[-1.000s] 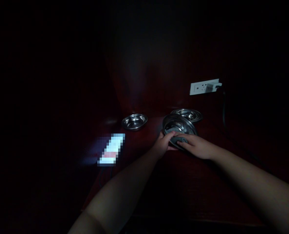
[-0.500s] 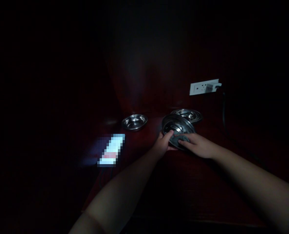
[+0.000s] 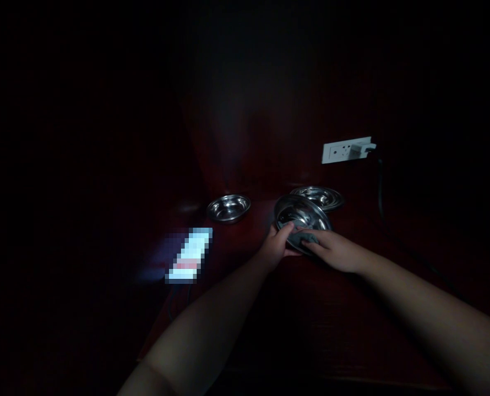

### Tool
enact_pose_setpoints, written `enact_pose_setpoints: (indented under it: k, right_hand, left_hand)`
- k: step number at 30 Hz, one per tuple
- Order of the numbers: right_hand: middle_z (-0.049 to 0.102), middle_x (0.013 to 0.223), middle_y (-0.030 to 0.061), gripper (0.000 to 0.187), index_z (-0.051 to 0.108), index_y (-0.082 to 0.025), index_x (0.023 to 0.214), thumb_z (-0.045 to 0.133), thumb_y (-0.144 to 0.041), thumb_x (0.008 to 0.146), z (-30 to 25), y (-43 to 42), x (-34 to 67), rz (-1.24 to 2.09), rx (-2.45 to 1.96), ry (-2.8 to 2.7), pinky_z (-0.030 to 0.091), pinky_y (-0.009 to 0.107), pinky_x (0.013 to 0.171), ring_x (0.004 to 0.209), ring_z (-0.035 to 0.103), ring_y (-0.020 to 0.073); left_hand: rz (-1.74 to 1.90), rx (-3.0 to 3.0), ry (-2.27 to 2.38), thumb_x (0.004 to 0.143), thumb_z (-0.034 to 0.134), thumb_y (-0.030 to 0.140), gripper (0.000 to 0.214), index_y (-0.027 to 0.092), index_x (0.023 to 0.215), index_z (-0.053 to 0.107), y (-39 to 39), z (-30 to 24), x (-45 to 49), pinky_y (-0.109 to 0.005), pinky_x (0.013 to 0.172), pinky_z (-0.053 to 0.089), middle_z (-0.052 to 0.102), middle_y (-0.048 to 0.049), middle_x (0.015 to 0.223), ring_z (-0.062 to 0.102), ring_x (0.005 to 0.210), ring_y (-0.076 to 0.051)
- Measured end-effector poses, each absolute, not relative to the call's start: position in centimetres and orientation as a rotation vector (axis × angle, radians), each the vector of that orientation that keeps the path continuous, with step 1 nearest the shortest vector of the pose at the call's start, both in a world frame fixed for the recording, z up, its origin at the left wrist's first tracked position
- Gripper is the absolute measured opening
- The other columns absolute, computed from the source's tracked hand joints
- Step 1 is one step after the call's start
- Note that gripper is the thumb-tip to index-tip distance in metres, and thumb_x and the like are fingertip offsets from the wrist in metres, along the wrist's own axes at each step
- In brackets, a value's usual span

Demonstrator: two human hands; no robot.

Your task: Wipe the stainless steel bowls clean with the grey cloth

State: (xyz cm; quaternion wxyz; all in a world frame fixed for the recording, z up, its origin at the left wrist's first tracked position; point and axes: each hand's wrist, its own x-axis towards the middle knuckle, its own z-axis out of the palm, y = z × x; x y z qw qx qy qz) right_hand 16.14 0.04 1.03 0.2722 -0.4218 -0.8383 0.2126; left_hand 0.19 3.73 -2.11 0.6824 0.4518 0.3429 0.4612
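A shiny metal bowl (image 3: 297, 204) is tilted up toward me above the dark red table. My left hand (image 3: 276, 245) grips its near left rim, thumb inside and fingers underneath. Against the inside of the bowl my right hand (image 3: 333, 250) presses a grey-green cloth (image 3: 300, 237), its fingers closed on it. Part of the cloth and the bowl's near rim are covered by my hands. Just behind the held bowl lie stacked metal dishes (image 3: 325, 197), partly hidden by it. Another metal bowl (image 3: 228, 209) stands upright to the left.
A lit phone-like screen (image 3: 189, 256), pixelated, lies at the table's left side with thin cables below it. On the back wall is a white power socket (image 3: 339, 151) with a plug and a black cord (image 3: 380, 187) hanging down. The room is very dark.
My right hand and the cloth have shifted slightly left within the bowl. The left hand keeps its grip, and the bowl stays tilted in nearly the same place.
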Motion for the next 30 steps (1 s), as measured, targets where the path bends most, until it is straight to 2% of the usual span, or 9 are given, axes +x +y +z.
enact_pose_setpoints:
  k: [3,5,12,18,24,30]
  right_hand:
    - [0.055,0.134,0.0083,0.04,0.057,-0.019,0.124,0.041,-0.031,0.089,0.6,0.2,16.2,0.533,-1.182,-2.25,0.032,0.047,0.109,0.127,0.046,0.0253]
    - [0.054,0.134,0.009,0.043,0.054,-0.019,0.128,0.041,-0.029,0.088,0.5,0.3,16.4,0.516,-1.26,-2.237,0.034,0.047,0.108,0.125,0.048,0.0258]
    - [0.064,0.12,0.0127,0.042,0.056,-0.014,0.124,0.039,-0.027,0.088,1.4,0.2,16.7,0.465,-1.425,-2.245,0.045,0.043,0.096,0.108,0.06,0.0263]
    - [0.071,0.098,0.0094,0.034,0.064,-0.017,0.107,0.037,-0.027,0.089,1.7,0.1,16.9,0.463,-1.41,-2.28,0.05,0.037,0.082,0.086,0.065,0.0225]
    - [0.065,0.117,0.009,0.04,0.059,-0.018,0.121,0.041,-0.023,0.086,1.4,0.0,16.7,0.454,-1.336,-2.271,0.046,0.041,0.094,0.104,0.062,0.0244]
    - [0.063,0.123,0.0071,0.039,0.058,-0.021,0.122,0.041,-0.025,0.088,1.5,-0.4,16.3,0.528,-1.154,-2.311,0.044,0.042,0.099,0.112,0.058,0.0229]
  left_hand:
    - [1.037,1.032,0.752,0.076,0.062,0.048,0.054,0.026,0.121,0.043,3.8,-2.2,0.2,-0.046,0.068,0.057,0.056,-0.0121,0.122,0.061,0.1,-0.028]
    - [1.04,1.038,0.745,0.075,0.063,0.048,0.056,0.026,0.123,0.042,3.8,-2.3,0.1,-0.046,0.069,0.057,0.055,-0.012,0.125,0.061,0.101,-0.028]
    - [1.024,1.048,0.754,0.076,0.061,0.05,0.056,0.026,0.122,0.042,3.7,-2.3,0.2,-0.047,0.07,0.057,0.057,-0.0118,0.122,0.062,0.1,-0.027]
    - [1.039,1.014,0.773,0.074,0.063,0.049,0.059,0.025,0.123,0.041,3.7,-2.2,0.2,-0.047,0.069,0.057,0.056,-0.0126,0.122,0.062,0.099,-0.027]
    - [1.047,1.017,0.765,0.075,0.063,0.048,0.057,0.027,0.123,0.041,3.6,-2.0,0.1,-0.046,0.07,0.057,0.055,-0.0115,0.124,0.062,0.098,-0.026]
    - [1.038,1.031,0.778,0.074,0.063,0.049,0.058,0.025,0.121,0.041,3.6,-2.0,0.2,-0.044,0.068,0.057,0.055,-0.0126,0.121,0.062,0.095,-0.026]
